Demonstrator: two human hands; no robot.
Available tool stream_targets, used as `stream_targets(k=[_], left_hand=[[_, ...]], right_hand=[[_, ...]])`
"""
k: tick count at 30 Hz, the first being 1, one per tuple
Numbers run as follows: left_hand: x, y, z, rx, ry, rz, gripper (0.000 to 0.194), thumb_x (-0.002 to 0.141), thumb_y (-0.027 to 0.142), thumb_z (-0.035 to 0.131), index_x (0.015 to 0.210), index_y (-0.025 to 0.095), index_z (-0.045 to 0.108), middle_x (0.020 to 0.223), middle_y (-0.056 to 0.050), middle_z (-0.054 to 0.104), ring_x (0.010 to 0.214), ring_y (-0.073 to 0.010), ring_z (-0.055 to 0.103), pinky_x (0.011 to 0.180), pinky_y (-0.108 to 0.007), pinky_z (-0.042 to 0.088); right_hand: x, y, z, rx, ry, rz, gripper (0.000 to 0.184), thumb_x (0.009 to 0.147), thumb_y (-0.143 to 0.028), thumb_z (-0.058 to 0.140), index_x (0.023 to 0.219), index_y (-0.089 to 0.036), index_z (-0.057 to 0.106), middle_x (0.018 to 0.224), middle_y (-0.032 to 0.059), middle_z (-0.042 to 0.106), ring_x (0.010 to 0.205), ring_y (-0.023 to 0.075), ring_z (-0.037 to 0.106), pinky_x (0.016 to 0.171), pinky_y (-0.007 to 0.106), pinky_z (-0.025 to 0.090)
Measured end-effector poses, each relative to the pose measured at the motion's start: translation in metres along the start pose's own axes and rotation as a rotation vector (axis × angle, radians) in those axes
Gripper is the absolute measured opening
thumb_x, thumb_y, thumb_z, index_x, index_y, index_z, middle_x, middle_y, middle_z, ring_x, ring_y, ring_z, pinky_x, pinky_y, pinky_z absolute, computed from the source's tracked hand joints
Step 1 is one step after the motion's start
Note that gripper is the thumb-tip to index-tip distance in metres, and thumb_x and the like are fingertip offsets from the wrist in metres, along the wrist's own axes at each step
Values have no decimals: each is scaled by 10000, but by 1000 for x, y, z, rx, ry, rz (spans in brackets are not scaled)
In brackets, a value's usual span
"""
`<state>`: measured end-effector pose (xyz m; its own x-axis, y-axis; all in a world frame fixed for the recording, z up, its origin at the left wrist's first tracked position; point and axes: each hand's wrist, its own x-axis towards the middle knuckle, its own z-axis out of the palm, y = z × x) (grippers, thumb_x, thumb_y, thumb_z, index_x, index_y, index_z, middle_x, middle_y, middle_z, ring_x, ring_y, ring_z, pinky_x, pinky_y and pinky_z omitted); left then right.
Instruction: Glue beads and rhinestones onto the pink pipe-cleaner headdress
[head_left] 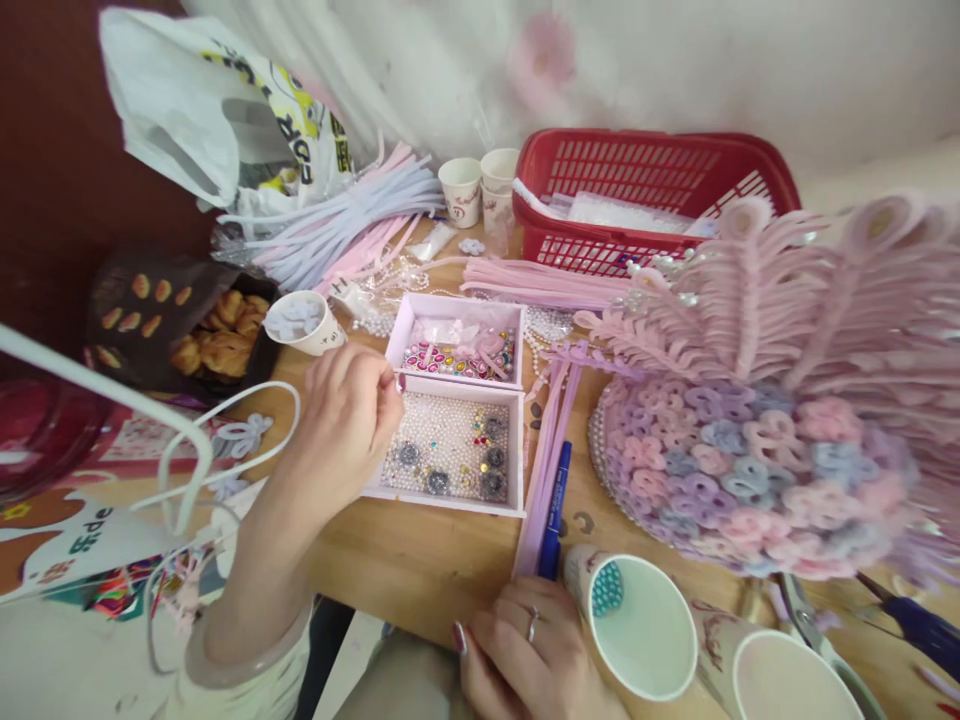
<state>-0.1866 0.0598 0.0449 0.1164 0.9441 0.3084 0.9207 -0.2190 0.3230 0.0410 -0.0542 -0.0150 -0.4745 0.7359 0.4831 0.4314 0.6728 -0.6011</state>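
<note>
My left hand [341, 430] is closed, with fingertips pressed together at the left side of a white box of tiny pearl beads [450, 440]. Whatever may be in that pinch is too small or hidden to make out. Inside the box, round dark clusters and a few coloured stones lie among the beads. Behind it stands a second box [517, 345] with pink gems and pink pieces. My right hand [536, 645], wearing a ring, is curled closed at the table's front edge, and its contents are hidden. Beside it is a paper cup [649, 630] with turquoise beads.
A large pastel chenille flower headpiece [750, 450] fills the right side. A red basket [652, 240], bundled chenille stems [352, 215] and paper cups [460, 195] line the back. A blue pen [555, 510] lies near lilac stems [538, 480]. Pliers [806, 615] and a lamp cable [296, 400] flank the workspace.
</note>
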Motion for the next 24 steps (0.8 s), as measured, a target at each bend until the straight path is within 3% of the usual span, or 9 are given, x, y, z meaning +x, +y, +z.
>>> stream_targets(k=[4,7,10,13,16,20,24], left_hand=[[-7,8,-1,-91,73,-54,151,991,220,440,857,271,487,853,-62,607,881,-285,601,848,-435,451],[-13,33,-7,-221,80,30,234,1022,184,432,805,265,464,767,-20,585,795,-236,584,795,-390,446],[-19,67,-6,-438,-34,179,246,1038,161,497,806,243,507,752,14,604,764,-178,583,757,-329,458],[-26,95,4,-635,-151,324,166,1011,190,632,851,215,596,803,18,676,827,-160,619,851,-318,486],[-33,113,19,-752,-179,432,82,974,186,695,901,195,660,862,2,737,867,-162,658,948,-346,494],[-39,123,27,-762,-209,518,59,983,150,673,1015,192,699,928,-5,777,893,-164,695,961,-357,511],[-46,107,20,-576,-66,437,136,993,121,622,1052,222,692,981,-16,766,934,-182,705,920,-362,540]], right_hand=[[-7,2,6,45,43,-17,289,1005,-100,466,744,-203,536,581,-31,506,511,126,397,530,311,320],[-6,3,10,57,107,-50,274,992,-99,472,746,-206,532,558,-45,476,489,123,357,504,313,293],[-3,1,13,49,233,-109,276,982,-109,465,732,-207,527,537,-55,451,475,118,332,482,303,297],[-6,-4,12,35,422,-208,264,970,-129,460,743,-189,581,515,-66,408,443,108,304,442,303,260],[-17,-10,9,12,534,-257,272,958,-145,485,722,-179,615,504,-82,365,407,92,278,419,304,240],[-38,-22,-2,-69,525,-214,191,939,-167,553,777,-154,654,523,-83,431,399,78,315,427,299,290],[-60,-32,-29,-166,526,-28,105,933,-152,572,885,-180,661,545,-73,525,422,108,469,511,301,465]])
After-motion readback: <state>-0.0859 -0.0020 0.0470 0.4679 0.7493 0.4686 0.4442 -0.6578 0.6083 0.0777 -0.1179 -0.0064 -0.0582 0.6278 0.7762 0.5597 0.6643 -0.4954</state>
